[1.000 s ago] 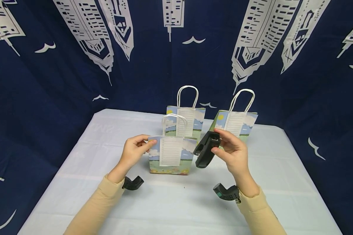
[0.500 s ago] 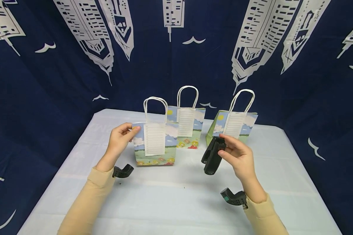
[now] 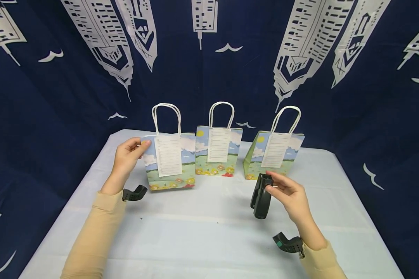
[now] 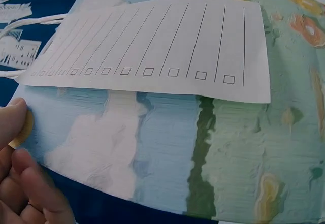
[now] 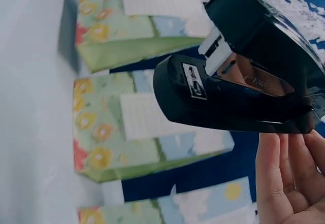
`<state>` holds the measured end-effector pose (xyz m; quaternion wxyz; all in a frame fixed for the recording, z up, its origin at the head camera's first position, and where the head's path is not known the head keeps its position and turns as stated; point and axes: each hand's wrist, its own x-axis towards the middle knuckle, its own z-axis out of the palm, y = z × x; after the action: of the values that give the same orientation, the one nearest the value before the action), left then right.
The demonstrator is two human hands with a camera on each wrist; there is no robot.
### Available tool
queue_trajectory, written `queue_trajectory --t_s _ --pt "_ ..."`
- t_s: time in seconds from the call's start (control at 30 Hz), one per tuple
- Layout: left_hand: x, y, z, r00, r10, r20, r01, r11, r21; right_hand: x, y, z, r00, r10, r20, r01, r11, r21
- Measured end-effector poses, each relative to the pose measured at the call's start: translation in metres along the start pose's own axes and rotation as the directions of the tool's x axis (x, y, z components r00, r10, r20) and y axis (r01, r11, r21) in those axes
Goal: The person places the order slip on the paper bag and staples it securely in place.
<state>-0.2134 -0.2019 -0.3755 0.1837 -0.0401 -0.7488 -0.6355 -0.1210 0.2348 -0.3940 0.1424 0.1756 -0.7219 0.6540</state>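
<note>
My left hand [image 3: 125, 158] pinches the upper left corner of a paper gift bag [image 3: 188, 166] painted with sky, clouds and flowers. A lined checklist sheet [image 3: 168, 155] hangs on the bag's front below its white handles. In the left wrist view, the sheet [image 4: 152, 46] shows a row of small checkboxes, and the thumb presses the bag near its yellow sun. My right hand [image 3: 290, 195] holds a black stapler [image 3: 262, 199] above the table by its rear end. The right wrist view shows the stapler [image 5: 218, 99] with its arms apart.
Two matching bags stand farther back, one in the middle [image 3: 214, 168] and one at the right [image 3: 253, 168], each with a checklist sheet on its front. The white table [image 3: 195, 240] bears small dark specks. A navy curtain [image 3: 209, 77] hangs behind it.
The left hand has carried its bag left and back from in front of the middle bag, now standing beside it. The right hand has moved the stapler right and toward the near edge.
</note>
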Motion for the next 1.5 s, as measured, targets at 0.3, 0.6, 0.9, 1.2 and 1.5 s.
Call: queue_trajectory --t_s 0.3,0.6,0.9,1.2,1.5 --pt "0.015 -0.003 -0.012 0.996 -0.006 -0.092 0.008 1.000 0.021 -0.011 0.013 -0.021 0.979 0.199 -0.046 -0.205 0.952 -0.228" --pt "0.027 -0.014 -0.014 0.995 -0.009 -0.102 0.009 1.000 -0.008 -0.025 0.065 -0.050 0.927 0.366 -0.076 -0.372 0.884 -0.284" --pt "0.035 -0.025 -0.016 0.998 -0.038 -0.055 0.040 0.999 0.028 -0.046 0.128 -0.084 0.869 0.490 -0.069 -0.487 0.824 -0.288" --pt "0.040 -0.038 -0.011 0.998 -0.055 -0.041 0.055 0.998 0.003 -0.043 0.059 -0.059 0.780 0.620 -0.080 -0.604 0.714 -0.353" --pt "0.043 -0.034 -0.012 0.997 -0.069 0.036 0.069 0.998 0.003 -0.048 0.067 -0.067 0.760 0.649 -0.045 -0.618 0.698 -0.361"
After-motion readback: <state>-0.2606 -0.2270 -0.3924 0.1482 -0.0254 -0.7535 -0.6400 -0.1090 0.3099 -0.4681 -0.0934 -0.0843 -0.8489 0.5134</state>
